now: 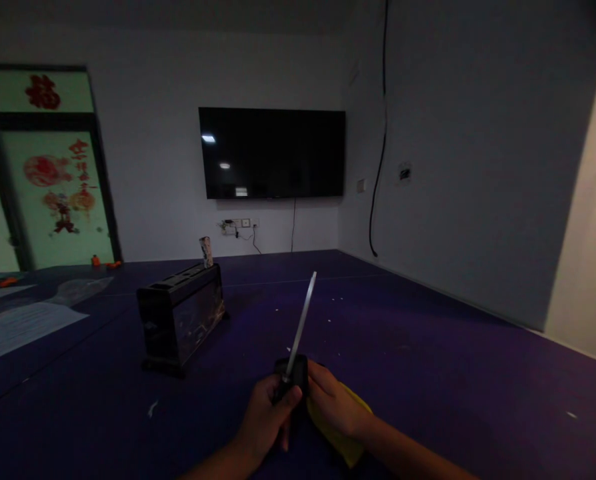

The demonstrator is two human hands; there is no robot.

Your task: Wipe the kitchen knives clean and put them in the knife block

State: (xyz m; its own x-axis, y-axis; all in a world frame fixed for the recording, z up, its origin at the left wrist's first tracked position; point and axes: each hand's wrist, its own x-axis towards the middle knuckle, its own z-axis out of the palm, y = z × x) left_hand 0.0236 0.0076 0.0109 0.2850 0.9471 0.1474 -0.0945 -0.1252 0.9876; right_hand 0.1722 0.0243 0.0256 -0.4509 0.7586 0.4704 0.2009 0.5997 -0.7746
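One metal rod (301, 323), at the near side, is gripped low by the left hand (267, 413) and could be jarred if the right hand (337, 404), its hold on the yellow cloth (334, 437) unclear, is jerked.

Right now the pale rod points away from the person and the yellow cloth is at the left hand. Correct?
Not quite: the yellow cloth is at the right hand, not the left hand; the head view shows it. The pale rod does point away from the person.
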